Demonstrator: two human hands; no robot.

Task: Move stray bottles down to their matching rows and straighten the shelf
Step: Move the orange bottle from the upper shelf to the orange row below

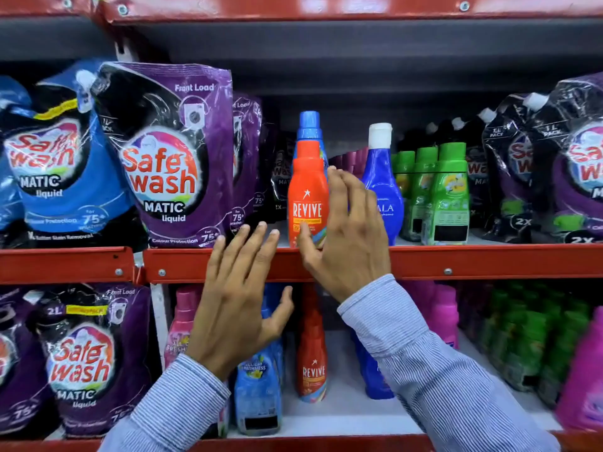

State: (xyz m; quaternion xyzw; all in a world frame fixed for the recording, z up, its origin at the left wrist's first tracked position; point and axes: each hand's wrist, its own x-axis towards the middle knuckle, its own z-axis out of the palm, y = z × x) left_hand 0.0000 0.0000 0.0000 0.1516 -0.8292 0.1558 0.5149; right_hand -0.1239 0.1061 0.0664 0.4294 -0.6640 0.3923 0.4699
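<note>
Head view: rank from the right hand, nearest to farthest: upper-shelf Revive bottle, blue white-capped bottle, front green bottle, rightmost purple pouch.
From the right hand:
1. Revive bottle, at its fingertips, just left.
2. Blue white-capped bottle, just behind and right.
3. Front green bottle, farther right.
4. Rightmost purple pouch, at the shelf's far right.

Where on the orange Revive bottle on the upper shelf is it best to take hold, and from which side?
Probably at the waist of the Revive bottle, just above its label, where the upright body narrows. Come from the front right, where the right hand is already open beside it; pouches crowd its left.

Shop: stocked detergent shelves (424, 261)
</note>
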